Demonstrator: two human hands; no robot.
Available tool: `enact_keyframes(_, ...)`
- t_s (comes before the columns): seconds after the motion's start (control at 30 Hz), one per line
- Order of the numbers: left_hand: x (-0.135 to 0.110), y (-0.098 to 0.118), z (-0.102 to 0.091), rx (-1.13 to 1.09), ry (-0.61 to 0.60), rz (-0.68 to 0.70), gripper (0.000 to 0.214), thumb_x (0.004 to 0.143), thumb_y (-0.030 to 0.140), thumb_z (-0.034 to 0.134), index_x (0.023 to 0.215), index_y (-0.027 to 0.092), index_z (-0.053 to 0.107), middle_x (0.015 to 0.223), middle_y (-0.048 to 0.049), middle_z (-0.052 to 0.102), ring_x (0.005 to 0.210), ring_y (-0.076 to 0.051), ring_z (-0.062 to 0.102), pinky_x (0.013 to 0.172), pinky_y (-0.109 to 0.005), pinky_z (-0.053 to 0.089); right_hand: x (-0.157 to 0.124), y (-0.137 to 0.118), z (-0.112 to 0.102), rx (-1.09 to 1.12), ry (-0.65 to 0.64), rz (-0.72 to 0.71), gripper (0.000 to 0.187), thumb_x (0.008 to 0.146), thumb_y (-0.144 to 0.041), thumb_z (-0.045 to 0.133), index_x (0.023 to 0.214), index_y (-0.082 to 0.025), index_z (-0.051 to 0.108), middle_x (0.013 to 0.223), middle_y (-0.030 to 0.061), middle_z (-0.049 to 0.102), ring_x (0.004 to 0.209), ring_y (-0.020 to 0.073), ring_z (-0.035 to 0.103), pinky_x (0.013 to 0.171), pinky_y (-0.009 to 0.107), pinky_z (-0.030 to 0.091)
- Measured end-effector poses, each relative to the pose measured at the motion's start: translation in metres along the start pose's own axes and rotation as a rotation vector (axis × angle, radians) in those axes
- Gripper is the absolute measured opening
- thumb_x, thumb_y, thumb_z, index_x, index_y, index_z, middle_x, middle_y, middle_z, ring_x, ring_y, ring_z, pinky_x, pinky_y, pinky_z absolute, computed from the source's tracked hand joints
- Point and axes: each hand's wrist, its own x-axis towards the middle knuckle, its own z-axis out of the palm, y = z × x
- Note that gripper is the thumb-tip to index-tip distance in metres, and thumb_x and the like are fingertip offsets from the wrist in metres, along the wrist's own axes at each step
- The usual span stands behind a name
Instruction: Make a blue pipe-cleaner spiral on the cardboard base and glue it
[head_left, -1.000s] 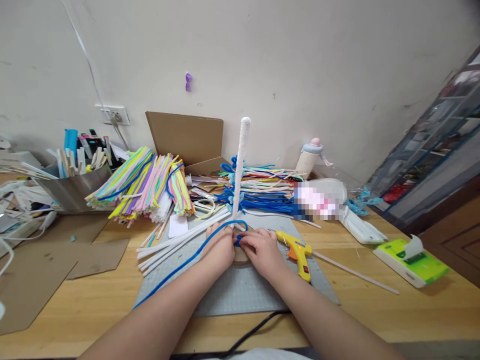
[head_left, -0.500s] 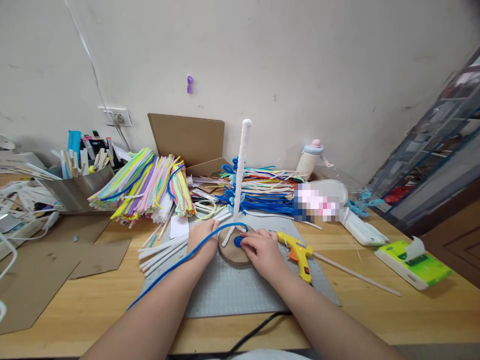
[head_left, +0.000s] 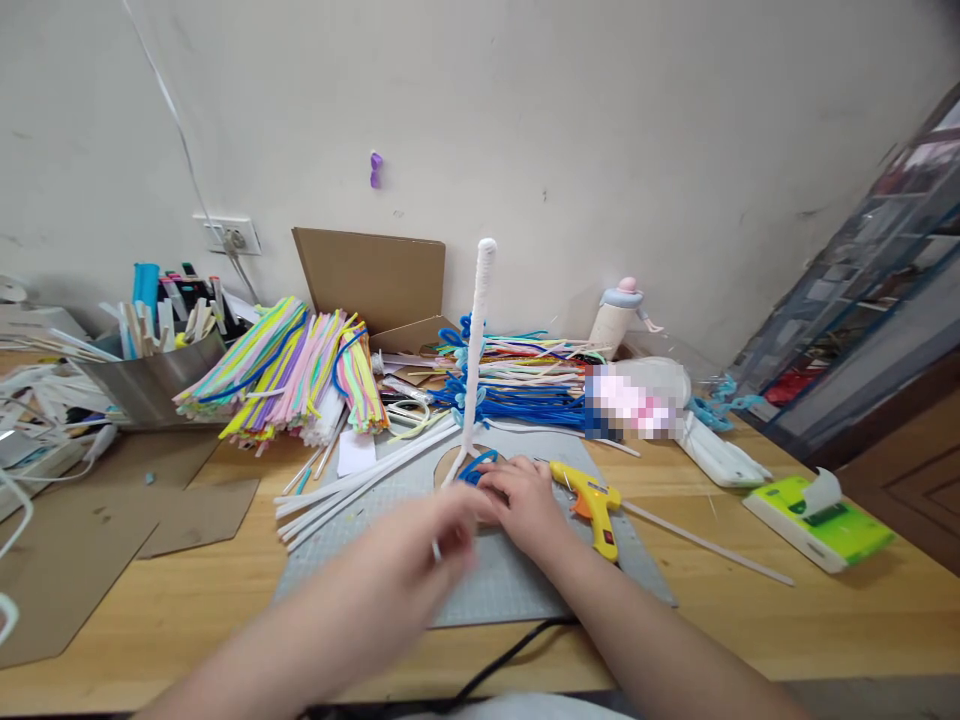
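Two bare hands meet over one round cardboard base [head_left: 445, 464], mostly hidden beneath them. One blue chenille stem [head_left: 471, 467] curves over the base in loops; the right hand [head_left: 521, 505] has its fingers bent together on it. The left hand [head_left: 424, 540], blurred, crosses in front with fingers curled; whether it grips the stem I cannot tell. One white fuzzy post [head_left: 478, 335] stands upright behind the hands, its foot forking onto the base.

One yellow glue gun [head_left: 598, 500] lies just right of the right hand, one pale glue stick [head_left: 712, 545] trailing from it. Several loose white stems [head_left: 341, 500] fan out to the left, too overlapped to count. Beyond are about three pastel bundles [head_left: 262, 365], a blue heap [head_left: 532, 403], one bottle [head_left: 613, 320], one tissue pack [head_left: 821, 520] and one metal container [head_left: 146, 385] of sticks.

A grey cutting mat [head_left: 540, 590] covers part of the wooden worktop [head_left: 750, 640]. The pale wall [head_left: 637, 130] carries one socket plate [head_left: 244, 235]; shelving [head_left: 862, 270] stands at right.
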Motion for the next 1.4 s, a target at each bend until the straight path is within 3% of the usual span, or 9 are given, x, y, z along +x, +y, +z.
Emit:
enact_keyframes(0.17, 0.068, 0.008, -0.019, 0.024, -0.084, 0.163, 0.022, 0.085, 0.036, 0.053, 0.086, 0.023, 0.071, 0.084, -0.0073, 0.069, 0.086, -0.022, 0.062, 0.079, -0.031, 0.046, 0.0, 0.0, 0.0, 0.016, 0.005, 0.0, 0.013, 0.085, -0.021, 0.058, 0.082, -0.028, 0.069, 0.104, 0.0013, 0.07, 0.094, 0.0207, 0.055, 0.08, 0.038, 0.026)
enact_keyframes(0.27, 0.091, 0.008, -0.018, 0.015, -0.122, 0.226, 0.019, 0.086, 0.028, 0.053, 0.086, 0.023, 0.071, 0.091, -0.0058, 0.069, 0.089, -0.02, 0.061, 0.082, -0.03, 0.045, 0.0, 0.001, 0.001, 0.013, 0.005, -0.001, 0.014, 0.085, -0.021, 0.058, 0.083, -0.029, 0.069, 0.104, 0.0007, 0.07, 0.094, 0.0205, 0.055, 0.08, 0.037, 0.025)
enact_keyframes(0.4, 0.084, 0.003, -0.002, 0.094, -0.225, 0.365, 0.023, 0.087, 0.02, 0.05, 0.1, 0.025, 0.068, 0.105, -0.0031, 0.068, 0.1, -0.02, 0.059, 0.09, -0.031, 0.041, 0.0, 0.001, 0.0, 0.0, -0.006, -0.011, 0.015, 0.086, -0.022, 0.056, 0.083, -0.028, 0.069, 0.101, 0.0013, 0.07, 0.093, 0.0207, 0.054, 0.08, 0.037, 0.025)
enact_keyframes(0.63, 0.069, -0.003, 0.006, 0.268, -0.292, 0.414, 0.03, 0.089, 0.014, 0.043, 0.115, 0.022, 0.058, 0.119, -0.0043, 0.062, 0.115, -0.021, 0.051, 0.096, -0.034, 0.033, 0.0, 0.0, -0.001, 0.002, -0.01, -0.011, 0.013, 0.085, -0.021, 0.058, 0.086, -0.029, 0.069, 0.101, -0.0001, 0.07, 0.092, 0.0203, 0.053, 0.082, 0.038, 0.025)
enact_keyframes(0.93, 0.063, 0.0, 0.006, 0.307, -0.226, 0.417, 0.031, 0.09, 0.015, 0.042, 0.117, 0.023, 0.054, 0.11, -0.003, 0.063, 0.107, -0.017, 0.054, 0.096, -0.034, 0.032, -0.002, -0.001, -0.003, 0.092, -0.002, 0.027, 0.032, 0.079, -0.003, 0.048, 0.086, -0.026, 0.069, 0.1, 0.0008, 0.07, 0.094, 0.0207, 0.055, 0.083, 0.039, 0.028)
enact_keyframes(1.1, 0.061, 0.008, 0.005, 0.353, -0.206, 0.402, 0.027, 0.088, 0.019, 0.044, 0.111, 0.022, 0.057, 0.116, -0.0046, 0.062, 0.113, -0.02, 0.051, 0.102, -0.039, 0.029, -0.004, 0.001, -0.006, 0.147, 0.174, 0.093, 0.027, 0.075, -0.004, 0.044, 0.083, -0.022, 0.063, 0.093, 0.0031, 0.068, 0.09, 0.0209, 0.056, 0.081, 0.037, 0.033)
enact_keyframes(1.2, 0.061, 0.01, 0.007, 0.372, -0.197, 0.41, 0.028, 0.088, 0.02, 0.043, 0.112, 0.02, 0.057, 0.123, -0.0058, 0.059, 0.118, -0.021, 0.048, 0.104, -0.039, 0.028, -0.002, 0.001, -0.005, 0.112, 0.276, 0.151, 0.028, 0.078, -0.014, 0.049, 0.103, -0.02, 0.058, 0.102, 0.0073, 0.065, 0.091, 0.0234, 0.056, 0.081, 0.038, 0.035)
enact_keyframes(1.3, 0.063, 0.01, 0.008, 0.384, -0.192, 0.417, 0.029, 0.089, 0.02, 0.043, 0.114, 0.019, 0.056, 0.128, -0.0073, 0.055, 0.122, -0.021, 0.045, 0.104, -0.04, 0.028, 0.002, -0.001, -0.004, 0.087, 0.19, 0.067, 0.045, 0.081, -0.018, 0.051, 0.125, -0.025, 0.048, 0.124, 0.0067, 0.057, 0.108, 0.0251, 0.051, 0.087, 0.039, 0.031)
enact_keyframes(1.4, 0.066, 0.01, 0.006, 0.368, -0.217, 0.418, 0.027, 0.09, 0.021, 0.042, 0.112, 0.018, 0.057, 0.12, -0.0067, 0.061, 0.116, -0.02, 0.05, 0.102, -0.038, 0.029, 0.004, -0.002, -0.005, 0.069, 0.105, 0.021, 0.032, 0.084, -0.015, 0.048, 0.111, -0.03, 0.06, 0.119, 0.0018, 0.062, 0.109, 0.023, 0.052, 0.087, 0.039, 0.028)
